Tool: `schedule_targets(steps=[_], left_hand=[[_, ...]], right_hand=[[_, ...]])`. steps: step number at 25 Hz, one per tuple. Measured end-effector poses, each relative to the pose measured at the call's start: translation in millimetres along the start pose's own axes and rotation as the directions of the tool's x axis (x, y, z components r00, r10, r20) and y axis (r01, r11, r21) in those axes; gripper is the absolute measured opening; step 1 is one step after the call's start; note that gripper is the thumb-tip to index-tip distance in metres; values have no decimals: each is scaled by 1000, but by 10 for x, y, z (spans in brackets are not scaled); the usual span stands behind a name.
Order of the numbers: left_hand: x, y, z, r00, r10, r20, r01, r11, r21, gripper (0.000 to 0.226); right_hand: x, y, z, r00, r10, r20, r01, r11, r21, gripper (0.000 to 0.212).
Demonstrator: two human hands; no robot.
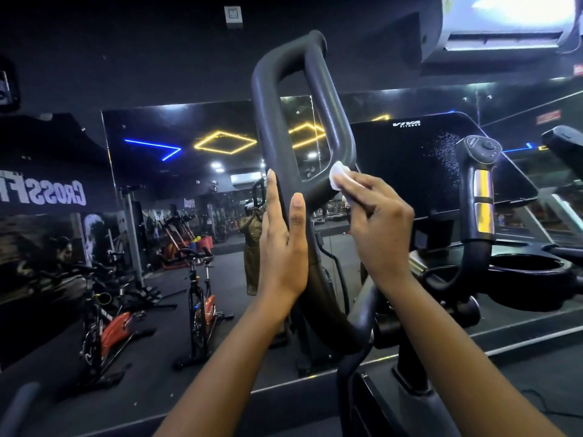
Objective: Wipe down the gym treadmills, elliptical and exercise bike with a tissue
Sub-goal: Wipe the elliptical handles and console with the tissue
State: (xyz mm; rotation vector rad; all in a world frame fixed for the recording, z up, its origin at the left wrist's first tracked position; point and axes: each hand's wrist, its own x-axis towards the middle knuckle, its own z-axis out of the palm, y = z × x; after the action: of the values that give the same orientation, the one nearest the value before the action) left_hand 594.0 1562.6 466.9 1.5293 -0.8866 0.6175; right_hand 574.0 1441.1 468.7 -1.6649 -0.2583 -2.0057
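A black looped handle (271, 121) of the elliptical rises in the middle of the view. My left hand (282, 238) lies flat against its left bar, fingers straight and pointing up. My right hand (375, 222) pinches a small white tissue (337, 175) and presses it on the lower right bend of the loop. To the right stands the machine's dark console screen (419, 171), speckled with droplets near its right side.
A second grip (481, 190) with buttons and metal sensor plates stands at the right, with a round cup holder (533, 269) below it. A wall mirror (176, 190) ahead reflects spin bikes (202, 298) with orange flywheels. An air conditioner (504, 26) hangs top right.
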Motion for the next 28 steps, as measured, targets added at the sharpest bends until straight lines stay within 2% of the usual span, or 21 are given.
schedule_targets(steps=[4,12,15,18,20,22,24,25,28], left_hand=[[-18,54,-16,1000,8,2,-8,999,42,73],[-114,87,-40,998,-38,60,30,993,116,63],[-244,34,-60,994,11,111,-31,983,179,66],[-373,-45,1,994,28,102,-55,960,274,69],[-463,-91,68,989,122,82,-146,896,420,67],[-574,-57,178,941,330,80,-322,792,519,66],[-721,28,390,891,440,112,-441,778,448,62],[-769,56,519,887,441,136,-458,807,372,61],[-730,60,927,926,285,250,-327,933,149,66]], right_hand=[[-150,-49,71,993,-82,83,85,996,-39,40],[-387,-149,-123,960,-176,220,152,981,122,39],[-405,-116,-332,950,-163,267,124,979,159,29],[-378,-95,-531,953,-80,293,41,990,139,29],[-332,-60,-662,952,-23,305,-6,995,96,30],[-283,-16,-821,949,14,314,-34,998,59,33],[-247,52,-1018,948,66,311,-74,997,12,34],[-230,95,-1123,951,98,294,-96,995,-21,34],[-188,261,-1449,963,183,197,-150,974,-167,34]])
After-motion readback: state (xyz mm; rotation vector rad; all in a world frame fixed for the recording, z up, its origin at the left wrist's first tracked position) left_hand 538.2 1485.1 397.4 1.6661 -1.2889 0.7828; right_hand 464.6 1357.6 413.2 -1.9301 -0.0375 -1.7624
